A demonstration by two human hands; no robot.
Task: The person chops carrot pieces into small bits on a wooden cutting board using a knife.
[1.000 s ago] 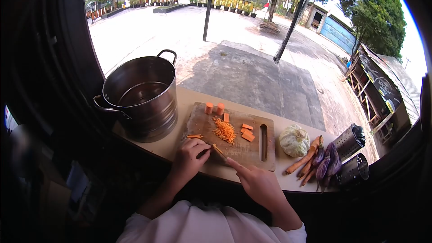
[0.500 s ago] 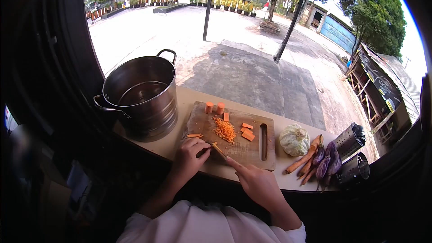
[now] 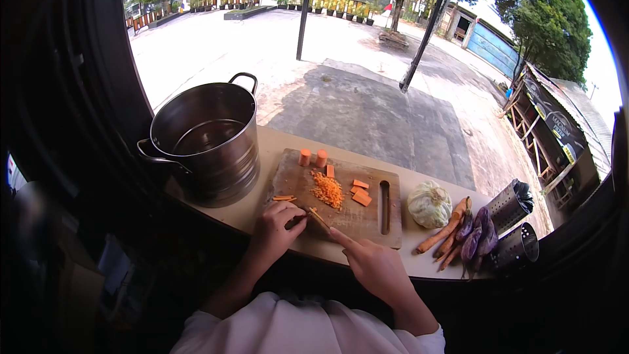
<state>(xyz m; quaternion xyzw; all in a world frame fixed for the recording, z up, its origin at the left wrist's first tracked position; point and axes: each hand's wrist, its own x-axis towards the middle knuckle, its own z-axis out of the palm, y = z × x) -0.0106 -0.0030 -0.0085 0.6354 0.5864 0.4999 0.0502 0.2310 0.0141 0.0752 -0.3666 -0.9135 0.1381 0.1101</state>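
Observation:
At the near edge of the wooden cutting board (image 3: 357, 231), my right hand (image 3: 373, 265) is closed round a knife, index finger stretched along it. The knife (image 3: 320, 219) points up and left toward my left hand (image 3: 278, 226). That hand's fingers are pinched at the blade's tip on what looks like a small carrot piece, mostly hidden by the fingertips. Thin carrot sticks (image 3: 284, 198) lie just beyond the left knuckles. Mid-board is a pile of diced carrot (image 3: 327, 189). Flat carrot slices (image 3: 361, 196) lie to its right, and two upright carrot chunks (image 3: 321, 158) stand at the far edge.
A large steel pot (image 3: 223, 157) stands left of the board on the counter (image 3: 272, 137). To the right are a cabbage (image 3: 429, 204), whole carrots (image 3: 445, 231), purple eggplants (image 3: 481, 236) and two perforated metal holders (image 3: 514, 249). Outside the counter lies a paved yard.

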